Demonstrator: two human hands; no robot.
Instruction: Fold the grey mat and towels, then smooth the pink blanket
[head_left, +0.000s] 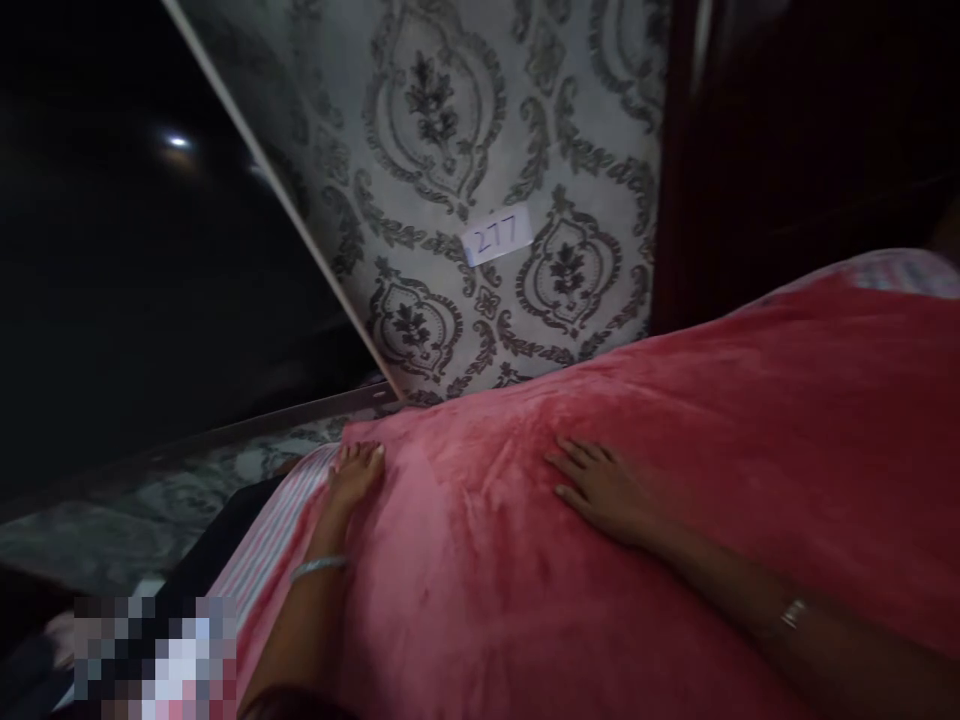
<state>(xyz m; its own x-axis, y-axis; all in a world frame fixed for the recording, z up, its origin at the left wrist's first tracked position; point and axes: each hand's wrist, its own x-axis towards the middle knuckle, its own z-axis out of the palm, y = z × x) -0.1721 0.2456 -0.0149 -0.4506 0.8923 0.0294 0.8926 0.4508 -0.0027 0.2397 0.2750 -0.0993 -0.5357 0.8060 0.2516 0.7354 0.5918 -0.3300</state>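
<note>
A pink plush blanket (pixel 712 420) covers a bed and fills the lower right of the view. My left hand (pixel 355 473) lies flat on the blanket's left edge, fingers together and stretched out, with a silver bangle at the wrist. My right hand (pixel 600 485) rests palm down on the blanket's middle, fingers spread toward the left, also with a bangle on the wrist. Neither hand holds anything. A striped sheet (pixel 266 540) shows beneath the blanket's left edge.
A wall with grey damask wallpaper (pixel 465 150) stands behind the bed, bearing a small white label (pixel 498 237) marked 277. A dark mirror-like panel (pixel 112 250) takes up the left. Dark wooden furniture (pixel 787 130) stands at the upper right.
</note>
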